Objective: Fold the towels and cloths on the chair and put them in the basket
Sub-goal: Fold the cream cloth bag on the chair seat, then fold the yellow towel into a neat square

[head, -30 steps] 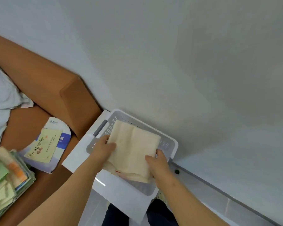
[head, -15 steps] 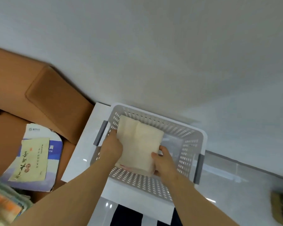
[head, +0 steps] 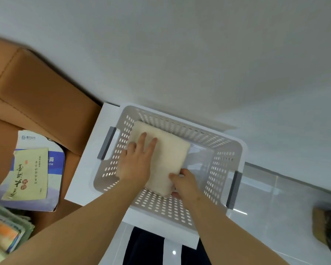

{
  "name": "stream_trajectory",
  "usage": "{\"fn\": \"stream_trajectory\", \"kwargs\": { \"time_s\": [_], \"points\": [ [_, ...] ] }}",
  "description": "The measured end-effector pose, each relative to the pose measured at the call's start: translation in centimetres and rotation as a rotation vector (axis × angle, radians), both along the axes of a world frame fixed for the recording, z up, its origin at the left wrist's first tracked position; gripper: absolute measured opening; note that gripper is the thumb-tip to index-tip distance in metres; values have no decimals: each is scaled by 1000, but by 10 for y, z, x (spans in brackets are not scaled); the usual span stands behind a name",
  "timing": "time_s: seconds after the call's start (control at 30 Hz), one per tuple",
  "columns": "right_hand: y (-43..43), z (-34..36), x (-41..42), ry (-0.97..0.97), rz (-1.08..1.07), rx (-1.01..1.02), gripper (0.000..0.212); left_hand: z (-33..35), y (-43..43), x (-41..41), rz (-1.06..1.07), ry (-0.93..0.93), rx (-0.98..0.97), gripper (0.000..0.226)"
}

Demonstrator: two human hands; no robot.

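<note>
We have lowered the towel (head: 168, 155) into the basket (head: 222, 165). Our left hand (head: 136, 167) now presses it flat with straight fingers, while our right hand (head: 185, 182) keeps its grip on the near corner. This one looks nearly stowed.

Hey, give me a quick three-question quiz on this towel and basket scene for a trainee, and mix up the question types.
1. True or false: the folded towel is inside the basket.
2. The left hand is: A) lying flat on the towel; B) gripping a handle; C) resting on the chair.
3. What colour are the basket's handles?

Key: 1 true; 2 A; 3 grey.
</note>
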State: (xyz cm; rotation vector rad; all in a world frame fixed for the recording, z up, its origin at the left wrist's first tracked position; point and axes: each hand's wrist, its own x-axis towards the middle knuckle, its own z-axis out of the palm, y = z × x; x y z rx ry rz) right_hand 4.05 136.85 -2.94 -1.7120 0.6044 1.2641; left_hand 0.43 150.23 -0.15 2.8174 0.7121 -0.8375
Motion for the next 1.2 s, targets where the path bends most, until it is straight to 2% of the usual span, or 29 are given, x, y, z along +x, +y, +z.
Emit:
{"fn": "stream_trajectory", "kwargs": {
  "time_s": [0.1,0.23,0.33,0.43,0.5,0.7,0.83,1.0,1.1,1.2],
  "points": [
    [0,-2,0,-28,10,6,14,-16,5,2,186,146,-185,75],
    [-1,-7,2,-17,-15,38,11,-29,19,4,209,217,-259,77],
    [-4,-7,5,-37,-1,4,10,-27,20,8,241,197,-299,73],
    [-7,4,10,-96,-44,-39,11,-9,10,11,305,73,-344,61],
    [-11,22,14,-142,-117,-25,11,10,0,15,360,-58,-447,50],
    [-39,113,19,-361,-482,131,12,87,-37,35,490,-339,-791,24],
    [-80,183,-1,-517,-759,186,11,152,-77,43,407,-423,-979,13],
    [-146,271,-25,-804,-953,205,5,246,-154,48,213,-571,-1176,11],
    [-193,313,-44,-1029,-1004,100,9,297,-214,39,23,-633,-1286,13],
    [-244,336,-66,-1197,-1006,-115,13,326,-276,26,-206,-660,-1289,15]
  ]
}}
